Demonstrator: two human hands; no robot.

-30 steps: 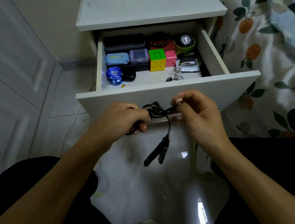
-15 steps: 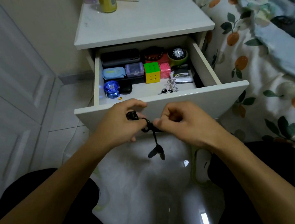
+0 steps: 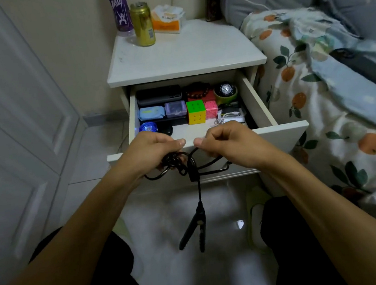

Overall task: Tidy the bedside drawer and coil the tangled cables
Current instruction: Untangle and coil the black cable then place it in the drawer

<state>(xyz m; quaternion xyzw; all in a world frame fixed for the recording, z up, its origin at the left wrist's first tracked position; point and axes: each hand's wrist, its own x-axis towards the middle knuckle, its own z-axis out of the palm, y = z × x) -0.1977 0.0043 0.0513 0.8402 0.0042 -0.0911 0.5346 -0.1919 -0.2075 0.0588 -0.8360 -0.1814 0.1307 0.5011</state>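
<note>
A black cable (image 3: 198,188) hangs in front of the open white drawer (image 3: 282,131). My left hand (image 3: 153,151) grips a bunched tangle of its loops. My right hand (image 3: 227,145) holds a strand of the same cable, fingers curled round it, and a loop shows below that wrist. The cable's forked plug ends dangle over the floor between my knees. Inside the drawer lie a colour cube (image 3: 196,112), a pink box (image 3: 211,109), a watch (image 3: 225,89), a bead bracelet (image 3: 197,89), a blue yo-yo (image 3: 147,127), small cases and a white cable (image 3: 228,116).
On the nightstand top (image 3: 184,53) stand a purple bottle (image 3: 119,12), a gold can (image 3: 143,24) and a tissue pack (image 3: 168,19). A bed with a floral quilt (image 3: 341,101) borders the right. White cupboard doors (image 3: 15,115) stand at the left. Glossy tiled floor lies below.
Both hands have risen toward the drawer front and moved apart, pulling out more cable. The plug ends hang lower. The view has tilted up, showing the nightstand top.
</note>
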